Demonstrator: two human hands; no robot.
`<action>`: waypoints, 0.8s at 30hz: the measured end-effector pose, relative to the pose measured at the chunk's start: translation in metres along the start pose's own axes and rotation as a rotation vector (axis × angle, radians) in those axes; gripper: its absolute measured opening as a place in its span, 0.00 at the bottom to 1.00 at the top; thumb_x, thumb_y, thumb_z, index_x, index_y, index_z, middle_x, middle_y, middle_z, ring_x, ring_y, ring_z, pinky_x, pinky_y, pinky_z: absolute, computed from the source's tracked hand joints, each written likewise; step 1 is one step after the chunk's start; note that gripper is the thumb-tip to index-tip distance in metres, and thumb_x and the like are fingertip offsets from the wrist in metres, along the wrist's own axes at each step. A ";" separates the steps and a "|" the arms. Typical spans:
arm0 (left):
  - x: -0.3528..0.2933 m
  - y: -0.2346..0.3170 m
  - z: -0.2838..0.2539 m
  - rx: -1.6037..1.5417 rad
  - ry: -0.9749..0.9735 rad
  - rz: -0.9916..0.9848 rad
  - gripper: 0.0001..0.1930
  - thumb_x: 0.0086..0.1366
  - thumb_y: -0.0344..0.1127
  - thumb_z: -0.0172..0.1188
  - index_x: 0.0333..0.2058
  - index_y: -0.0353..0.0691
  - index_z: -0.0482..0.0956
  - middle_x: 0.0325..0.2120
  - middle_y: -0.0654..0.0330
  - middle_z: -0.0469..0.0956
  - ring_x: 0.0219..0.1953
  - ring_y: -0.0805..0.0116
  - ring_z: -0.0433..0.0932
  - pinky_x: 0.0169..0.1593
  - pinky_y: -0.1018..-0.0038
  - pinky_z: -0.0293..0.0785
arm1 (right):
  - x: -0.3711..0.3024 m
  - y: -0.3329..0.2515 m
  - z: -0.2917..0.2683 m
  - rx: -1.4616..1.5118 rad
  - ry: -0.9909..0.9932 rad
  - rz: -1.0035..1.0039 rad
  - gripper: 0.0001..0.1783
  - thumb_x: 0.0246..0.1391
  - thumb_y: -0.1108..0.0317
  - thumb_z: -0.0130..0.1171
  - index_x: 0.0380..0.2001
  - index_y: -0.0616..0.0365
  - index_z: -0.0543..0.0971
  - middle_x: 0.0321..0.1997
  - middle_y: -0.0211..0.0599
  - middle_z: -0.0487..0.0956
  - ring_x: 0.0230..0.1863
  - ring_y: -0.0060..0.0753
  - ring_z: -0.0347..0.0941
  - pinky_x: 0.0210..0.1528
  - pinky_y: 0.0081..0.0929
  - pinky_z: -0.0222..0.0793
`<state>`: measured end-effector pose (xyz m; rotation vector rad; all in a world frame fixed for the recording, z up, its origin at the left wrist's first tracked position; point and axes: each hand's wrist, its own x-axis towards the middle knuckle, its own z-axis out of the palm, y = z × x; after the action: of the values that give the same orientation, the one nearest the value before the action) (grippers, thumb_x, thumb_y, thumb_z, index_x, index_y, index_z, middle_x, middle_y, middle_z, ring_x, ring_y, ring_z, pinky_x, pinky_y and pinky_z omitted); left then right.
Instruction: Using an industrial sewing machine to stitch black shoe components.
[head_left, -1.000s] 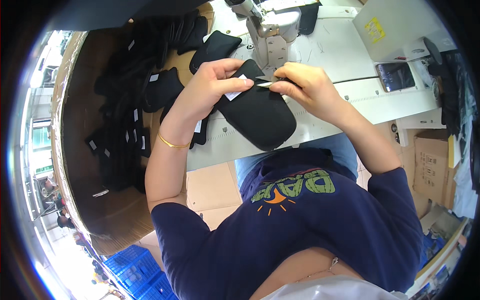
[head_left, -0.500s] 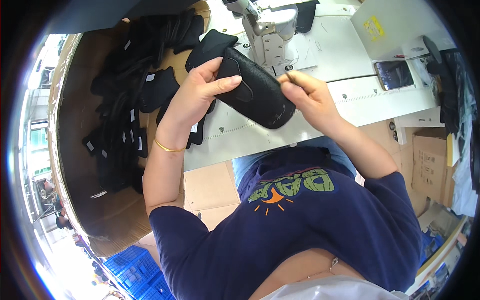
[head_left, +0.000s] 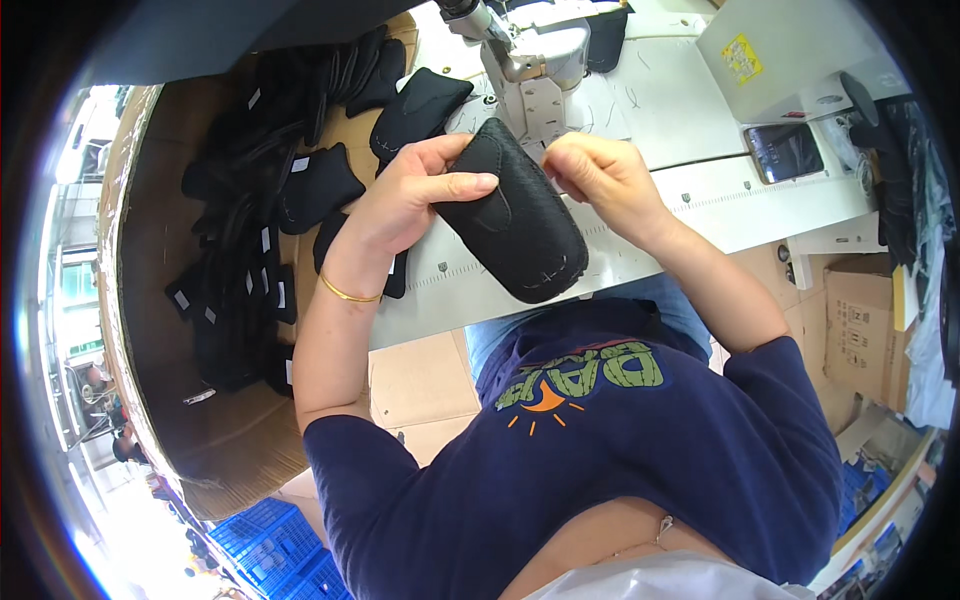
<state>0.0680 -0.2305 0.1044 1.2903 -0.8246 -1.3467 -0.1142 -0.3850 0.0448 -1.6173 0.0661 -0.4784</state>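
Since half a second ago, the black padded piece has swung round, its rounded end now pointing nearer the person, and the right hand has shifted from that rounded end toward the far part of the right edge. The left hand holds the piece by its far left side: the thumb lies straight across the upper face, pointing right, while the other fingers go behind the edge, so thumb and fingers pinch it between them. The left forearm runs far from the near left, with a gold bracelet around the wrist. The right forearm slants in from the near right, its knuckles raised and its fingers curled beside the piece's right edge (whether they pinch anything, or touch the edge, I cannot tell).

The piece is held slantwise over the near edge of the white surface, pale stitches showing near its rounded end. Just beyond it stands a sewing machine. To the left, more black pieces lie about a big carton; to the right, a phone rests on the surface.
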 end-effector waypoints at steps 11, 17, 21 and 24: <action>0.045 -0.035 -0.042 1.628 0.853 0.570 0.29 0.57 0.40 0.65 0.53 0.28 0.70 0.48 0.43 0.72 0.51 0.46 0.71 0.56 0.58 0.67 | 0.015 -0.041 -0.147 -0.345 0.146 0.366 0.21 0.52 0.51 0.64 0.37 0.59 0.81 0.25 0.25 0.76 0.23 0.14 0.68 0.24 0.13 0.59; 0.048 -0.016 -0.066 1.398 0.895 0.250 0.20 0.55 0.33 0.56 0.46 0.29 0.73 0.39 0.40 0.76 0.43 0.42 0.77 0.49 0.55 0.73 | 0.060 -0.062 -0.112 -0.532 0.450 0.047 0.25 0.57 0.43 0.60 0.22 0.54 0.74 0.20 0.21 0.71 0.18 0.12 0.58 0.24 0.17 0.53; 0.007 0.022 -0.020 -0.028 0.638 0.470 0.14 0.60 0.32 0.55 0.43 0.32 0.73 0.37 0.49 0.78 0.46 0.49 0.77 0.53 0.58 0.72 | 0.016 -0.030 -0.065 -0.315 0.254 -0.027 0.19 0.65 0.54 0.52 0.27 0.58 0.78 0.23 0.25 0.74 0.23 0.16 0.67 0.29 0.18 0.65; -0.003 0.005 -0.012 -0.124 -0.249 0.595 0.11 0.64 0.40 0.58 0.32 0.37 0.77 0.34 0.54 0.78 0.50 0.53 0.74 0.56 0.59 0.68 | 0.010 -0.017 -0.007 -0.081 -0.056 0.077 0.26 0.68 0.47 0.46 0.46 0.61 0.77 0.34 0.33 0.78 0.25 0.20 0.71 0.32 0.22 0.70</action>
<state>0.0803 -0.2264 0.1079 0.7016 -1.1660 -1.0592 -0.1114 -0.3925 0.0637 -1.7006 0.1066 -0.3751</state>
